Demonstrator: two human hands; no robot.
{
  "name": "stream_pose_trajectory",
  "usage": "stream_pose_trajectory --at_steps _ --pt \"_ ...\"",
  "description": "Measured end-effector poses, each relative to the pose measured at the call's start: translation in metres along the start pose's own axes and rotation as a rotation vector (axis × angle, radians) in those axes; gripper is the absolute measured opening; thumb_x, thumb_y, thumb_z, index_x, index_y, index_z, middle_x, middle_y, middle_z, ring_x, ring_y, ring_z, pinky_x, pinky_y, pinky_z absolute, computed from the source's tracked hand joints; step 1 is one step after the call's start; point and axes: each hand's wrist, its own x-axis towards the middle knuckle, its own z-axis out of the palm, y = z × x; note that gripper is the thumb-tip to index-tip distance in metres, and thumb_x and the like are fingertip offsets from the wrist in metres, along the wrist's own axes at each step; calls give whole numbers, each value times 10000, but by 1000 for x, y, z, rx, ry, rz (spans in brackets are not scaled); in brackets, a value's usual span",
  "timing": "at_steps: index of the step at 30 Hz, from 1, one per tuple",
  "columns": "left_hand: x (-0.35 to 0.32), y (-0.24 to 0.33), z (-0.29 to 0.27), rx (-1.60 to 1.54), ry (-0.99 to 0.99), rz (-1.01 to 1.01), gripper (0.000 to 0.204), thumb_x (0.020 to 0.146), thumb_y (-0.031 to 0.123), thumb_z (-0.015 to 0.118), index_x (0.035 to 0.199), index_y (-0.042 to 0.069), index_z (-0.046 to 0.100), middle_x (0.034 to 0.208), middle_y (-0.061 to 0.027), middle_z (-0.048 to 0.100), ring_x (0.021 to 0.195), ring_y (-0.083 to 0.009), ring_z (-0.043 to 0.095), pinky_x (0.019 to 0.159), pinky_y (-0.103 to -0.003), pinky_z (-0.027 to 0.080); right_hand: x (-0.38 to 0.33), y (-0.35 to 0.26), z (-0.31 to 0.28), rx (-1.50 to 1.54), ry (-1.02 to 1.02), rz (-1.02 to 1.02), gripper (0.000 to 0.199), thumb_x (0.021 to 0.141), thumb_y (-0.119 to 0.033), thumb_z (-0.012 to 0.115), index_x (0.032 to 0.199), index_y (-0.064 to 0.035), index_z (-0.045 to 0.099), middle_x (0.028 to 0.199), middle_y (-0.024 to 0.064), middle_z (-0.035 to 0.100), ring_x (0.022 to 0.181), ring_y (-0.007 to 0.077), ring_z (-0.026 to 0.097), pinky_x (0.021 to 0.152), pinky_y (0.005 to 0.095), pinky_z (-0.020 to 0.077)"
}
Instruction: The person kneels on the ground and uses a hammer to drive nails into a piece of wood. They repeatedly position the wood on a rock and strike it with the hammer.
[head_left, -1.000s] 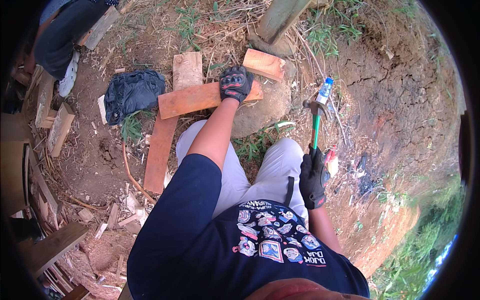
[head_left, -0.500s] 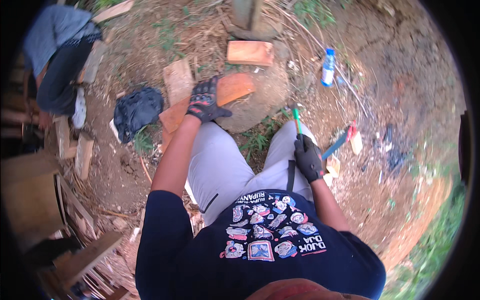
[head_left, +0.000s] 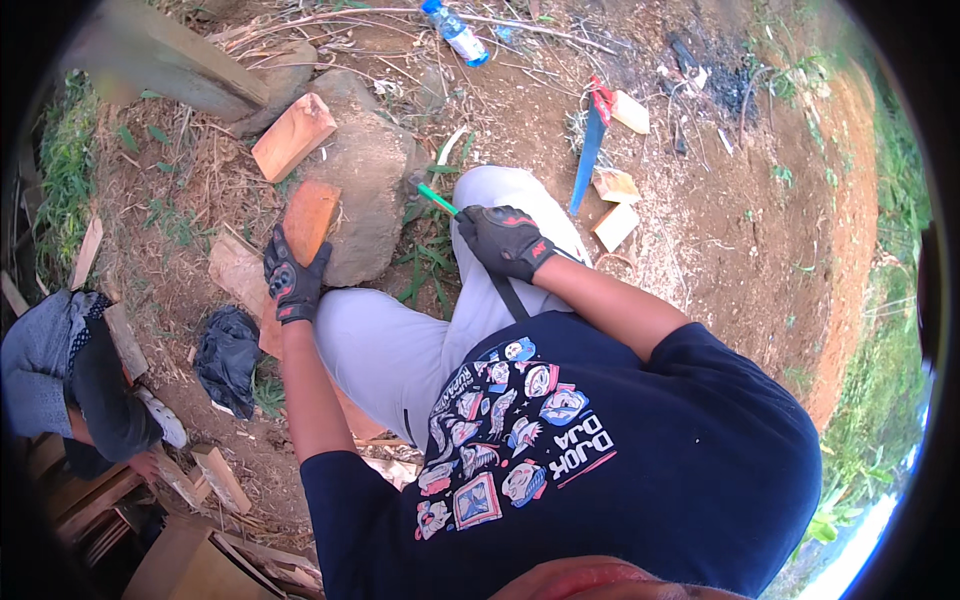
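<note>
My left hand, in a black and red glove, grips a reddish wooden plank across its width, with the thumb along one side. The plank's far end rests on a large flat stone, while its near part runs down beside my left leg. In my right hand, gloved alike, is a hammer with a green handle. Its small grey head lies beyond my right knee, near the stone's edge and apart from the plank. The fingers of this hand are closed around the handle.
A wood block sits on the stone near a post. Rightward lie a blue handsaw, wood offcuts and a plastic bottle. At left are a black bag and another person near stacked timber.
My view has turned to the right, so the stone, plank and bottle sit further left in the picture. My left hand stays on the plank; the hammer stays in my right hand.
</note>
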Motion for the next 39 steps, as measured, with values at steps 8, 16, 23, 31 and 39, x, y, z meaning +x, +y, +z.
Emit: stream_pose_trajectory --at_steps 8,16,23,31,39 --pt "-33 -7 -62 -188 250 -107 1091 890 506 905 1692 -15 381 1562 -302 544 1443 -493 535 1206 -558 452 52 -20 -2 -222 338 -519 399 1100 -305 622 1472 -165 659 910 126 763 735 328 748 631 507 573" --pt "-76 -55 -130 -1215 83 -293 587 1164 394 606 1594 -2 553 1445 -104 709 1268 -183 665 1108 -373 534 212 -101 18 -492 316 -917 313 1064 -215 582 1305 -234 780 1045 94 723 1006 306 734 877 467 569" --pt "-108 -86 -115 -1603 -77 -354 723 1154 566 543 1599 -4 528 1520 -129 667 1325 -228 677 1156 -409 537 238 -138 -9 -178 407 -458 969 842 -499 904 1645 -116 521 1602 194 585 1475 387 554 1237 517 451" --pt "-103 -89 -100 -1507 -54 -429 546 1188 442 550 1456 -20 663 1370 -43 710 1220 -119 619 1073 -334 514 310 -131 -29 -218 195 -573 1253 726 -457 990 1742 -127 335 1728 170 461 1562 389 473 1304 502 397" --pt "-52 -20 -148 -916 -383 -295 1009 888 510 916 1638 -13 491 1531 -152 636 1418 -258 587 1205 -428 469 316 -152 -53 -166 162 -743 1090 671 -345 999 1601 -46 516 1552 221 577 1461 408 557 1247 487 461"
